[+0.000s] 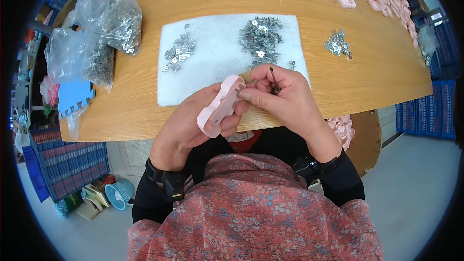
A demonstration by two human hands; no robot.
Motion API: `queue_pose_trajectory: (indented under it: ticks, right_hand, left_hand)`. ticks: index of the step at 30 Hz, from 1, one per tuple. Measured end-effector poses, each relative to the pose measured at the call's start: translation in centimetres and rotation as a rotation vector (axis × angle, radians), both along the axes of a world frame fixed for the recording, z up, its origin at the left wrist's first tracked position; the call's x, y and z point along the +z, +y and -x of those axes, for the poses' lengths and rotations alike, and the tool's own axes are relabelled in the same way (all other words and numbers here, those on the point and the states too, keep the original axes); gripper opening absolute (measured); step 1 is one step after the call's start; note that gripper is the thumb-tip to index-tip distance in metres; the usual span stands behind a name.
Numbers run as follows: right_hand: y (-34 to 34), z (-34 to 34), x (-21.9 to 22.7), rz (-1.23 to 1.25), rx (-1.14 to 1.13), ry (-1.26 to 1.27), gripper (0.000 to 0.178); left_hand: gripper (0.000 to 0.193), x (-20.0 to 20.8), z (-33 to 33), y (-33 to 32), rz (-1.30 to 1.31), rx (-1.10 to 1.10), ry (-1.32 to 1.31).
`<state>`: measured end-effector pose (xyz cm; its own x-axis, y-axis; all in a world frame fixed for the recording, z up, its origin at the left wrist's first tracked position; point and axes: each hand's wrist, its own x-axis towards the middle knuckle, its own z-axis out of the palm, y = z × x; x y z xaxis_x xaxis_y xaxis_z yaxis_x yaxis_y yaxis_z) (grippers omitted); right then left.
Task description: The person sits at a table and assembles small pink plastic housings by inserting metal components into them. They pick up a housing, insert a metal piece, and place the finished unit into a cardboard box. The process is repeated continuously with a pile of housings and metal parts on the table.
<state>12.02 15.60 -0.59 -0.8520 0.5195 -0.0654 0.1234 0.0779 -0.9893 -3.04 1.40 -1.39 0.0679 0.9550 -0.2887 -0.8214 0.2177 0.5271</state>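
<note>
My left hand (pixel 186 118) is wrapped round a pale pink plastic shell (pixel 208 116), a hollow housing with wavy sides. The shell is tilted, its open inside facing right. At its upper end the thumb and forefinger of my right hand (pixel 285 94) are pinched together; whatever is between those fingertips is too small to make out. A thin dark tool (pixel 272 77) is tucked in the same hand, its tip pointing up. Beyond the hands, a white foam mat (pixel 212 67) bears two piles of small metal clips, a left pile (pixel 180 52) and a denser right pile (pixel 261 38).
Another little heap of metal clips (pixel 338 44) lies on the wooden table (pixel 377 82) right of the mat. Many pink shells (pixel 345 1) line the far and right edges. Clear bags of metal parts (pixel 121 24) stand at the left, near a blue foam piece (pixel 75 97).
</note>
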Motion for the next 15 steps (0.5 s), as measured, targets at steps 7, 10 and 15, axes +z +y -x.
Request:
queue_pose_trajectory:
  ticks: [7,10,15]
  right_hand:
    - [0.5,-0.2,-0.3,0.074,-0.001,0.018,0.013]
    - [0.9,-0.4,-0.4,0.138,-0.004,0.022,0.016]
    - [0.4,-0.2,0.1,0.131,0.007,0.060,0.019]
  left_hand:
    - [0.037,-1.0,-0.1,-0.3,-0.053,-0.016,-0.127]
    - [0.035,-1.5,0.0,-0.3,-0.036,-0.029,-0.222]
    - [0.041,-2.0,-0.5,-0.2,-0.049,-0.048,-0.311]
